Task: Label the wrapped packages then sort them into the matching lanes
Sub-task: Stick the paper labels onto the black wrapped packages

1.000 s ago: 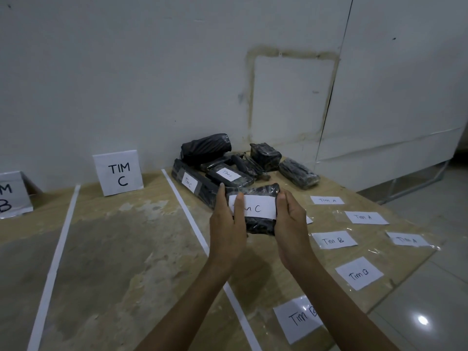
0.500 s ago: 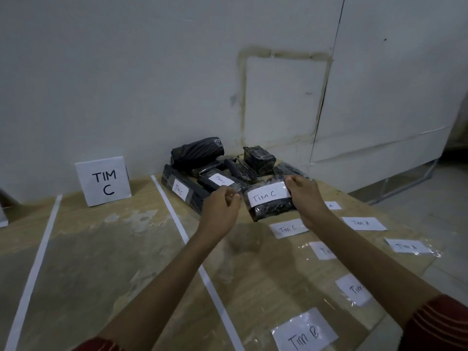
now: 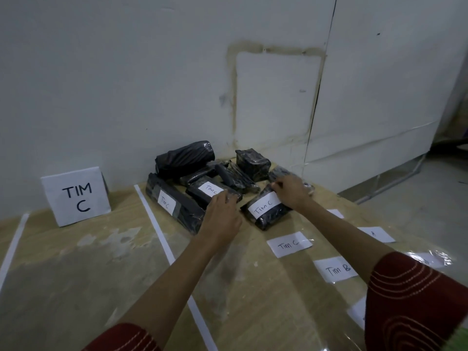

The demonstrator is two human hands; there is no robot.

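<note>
At the far left the TIM C sign stands against the wall, marking the lane that ends at the white tape line. Right of the line, on the worktop, lie a long package and a shorter package, each with a Tim C label. The left hand hovers at the shorter one's near corner, back to the camera, fingers bent. Whether they touch or grip anything I cannot tell.

Just right of it lies the newly labelled package, flat on the worktop, its long axis running from near-left to far-right. The right hand grips its far end, fingers curled by the label's upper corner. Loose labels lie nearer the person.

The package's lane lies to the left, across the tape, so the carry probably goes leftward past the left hand, which is nearer the lane though the right hand has the hold.
</note>
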